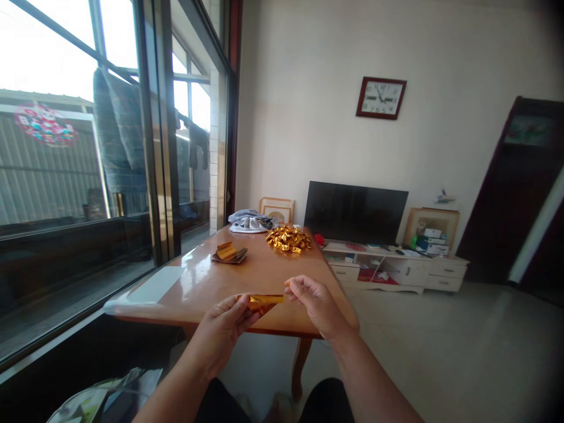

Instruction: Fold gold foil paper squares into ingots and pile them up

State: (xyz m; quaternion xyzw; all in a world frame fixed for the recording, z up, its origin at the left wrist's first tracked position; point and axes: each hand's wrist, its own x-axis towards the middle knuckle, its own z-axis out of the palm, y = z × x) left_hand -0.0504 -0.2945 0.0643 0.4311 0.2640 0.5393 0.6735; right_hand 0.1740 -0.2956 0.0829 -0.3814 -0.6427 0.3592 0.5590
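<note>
My left hand [227, 320] grips a folded sheet of shiny gold foil paper [267, 299] between thumb and fingers, above the near edge of the wooden table [259, 276]. Just off the sheet's right end is my right hand [311, 296], its fingers curled and pinched together; whether anything is between the fingertips cannot be made out. Farther back lies a pile of folded gold foil pieces [288, 239]. To its left, a small stack of foil sheets [229, 252] rests on the tabletop, with a curled gold sheet on top.
Folded cloth [251, 221] lies at the table's far end. A pale sheet [154, 284] is on the left side by the window [74, 147]. Beyond the table stand a television [356, 211] and a white low cabinet [409, 273]. Bags [110, 396] sit below at the left.
</note>
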